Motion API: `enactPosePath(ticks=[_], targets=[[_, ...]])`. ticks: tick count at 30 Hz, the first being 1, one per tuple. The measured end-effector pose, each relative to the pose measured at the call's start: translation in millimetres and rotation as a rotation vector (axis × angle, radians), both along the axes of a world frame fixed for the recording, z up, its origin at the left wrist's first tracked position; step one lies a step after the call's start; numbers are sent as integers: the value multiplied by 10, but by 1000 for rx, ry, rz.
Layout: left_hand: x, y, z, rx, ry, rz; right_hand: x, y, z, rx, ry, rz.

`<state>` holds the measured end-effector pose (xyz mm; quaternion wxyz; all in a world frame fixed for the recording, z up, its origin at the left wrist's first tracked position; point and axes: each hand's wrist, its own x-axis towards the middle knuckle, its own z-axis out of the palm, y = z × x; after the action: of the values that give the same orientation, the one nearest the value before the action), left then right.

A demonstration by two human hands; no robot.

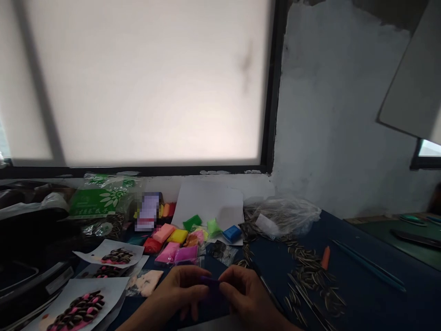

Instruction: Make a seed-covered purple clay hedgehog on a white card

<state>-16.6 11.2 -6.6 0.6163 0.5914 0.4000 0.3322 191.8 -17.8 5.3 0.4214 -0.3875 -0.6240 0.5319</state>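
Observation:
Low in the middle of the head view, my left hand [184,289] and my right hand [241,292] face each other. Between their thumbs and fingertips they pinch a small purple piece of modelling clay [210,279], stretched sideways from one hand to the other. Parts of it are hidden behind the fingers. A white sheet [210,324] lies just below the hands. Close to my left hand is a clear packet of peach-coloured clay [146,281]. Beyond the hands lie bright clay packets, among them a magenta one [186,253] and a yellow one [178,236].
Striped sunflower seeds [306,262] are scattered at right, with an orange stick [325,258] and blue tweezers [368,265]. A clear bag of seeds [282,216] and a green seed bag [103,197] stand behind. Cards with seed-and-clay pictures [77,310] lie at left.

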Motion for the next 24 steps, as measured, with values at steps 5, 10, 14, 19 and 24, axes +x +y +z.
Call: enactPosePath(ticks=[5,10,14,19,24], targets=[[88,2,1,16,13,-20,18,9,1,91,-17,-9],[211,-40,72,44,31,-7,38,72,-82,166,-82,-43],[281,-44,86,74,44,40,52,113,-175,218,-62,-68],[290,-47,45,88,1,59,67,115,-165,263,-130,-122],[278,-83,45,114,-11,28,75,63,-54,323,-227,-133]])
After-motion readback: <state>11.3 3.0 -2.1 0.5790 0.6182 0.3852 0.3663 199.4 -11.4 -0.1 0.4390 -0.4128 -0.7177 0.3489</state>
